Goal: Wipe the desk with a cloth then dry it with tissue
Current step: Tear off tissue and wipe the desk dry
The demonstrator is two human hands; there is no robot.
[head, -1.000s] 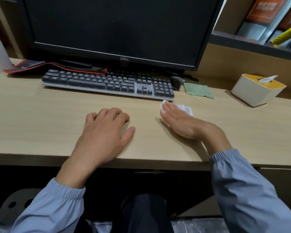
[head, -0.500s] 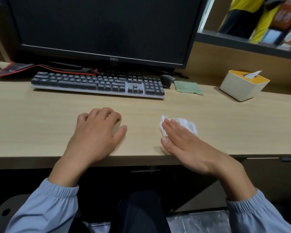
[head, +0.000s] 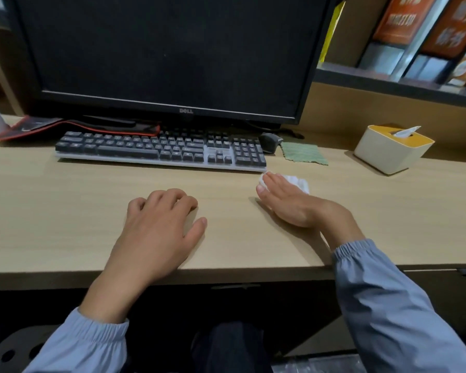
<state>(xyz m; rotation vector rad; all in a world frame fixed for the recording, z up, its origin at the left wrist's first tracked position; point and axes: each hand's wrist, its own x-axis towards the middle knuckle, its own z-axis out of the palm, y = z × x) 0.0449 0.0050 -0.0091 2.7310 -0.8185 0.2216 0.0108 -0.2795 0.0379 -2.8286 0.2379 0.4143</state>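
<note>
Light wood-grain laminate forms the desk [head: 65, 211], which runs the full width of the view with a dark recess beneath its front edge. At the back stands a large black monitor [head: 167, 49] with its screen dark. A black keyboard on a silver base [head: 159, 150] lies in front of it, parallel to the desk edge. A red-trimmed black mat [head: 38, 125] is partly tucked under the monitor at the far left. A dark mouse [head: 269, 141] sits just beside the keyboard's right end, and a green square cleaning cloth [head: 303, 153] lies flat next to it, untouched by either hand. Further right stands a cream tissue box with a yellow top [head: 390, 149], one white sheet protruding from its slot. A wood-panelled partition rises behind the box, topped by a dark shelf holding orange-spined books [head: 404, 17].

The person's left hand [head: 159, 227] rests palm-down on the bare laminate near the front edge, fingers slightly curled, holding nothing. The right hand [head: 288, 203] presses flat, fingers extended, on a crumpled white tissue [head: 297, 182], pinning it to the desk just in front of the keyboard's right corner. Part of the tissue shows beyond the fingers. Both forearms wear light blue sleeves with elasticated cuffs [head: 355, 251]. No moisture or marks can be told on the surface.
</note>
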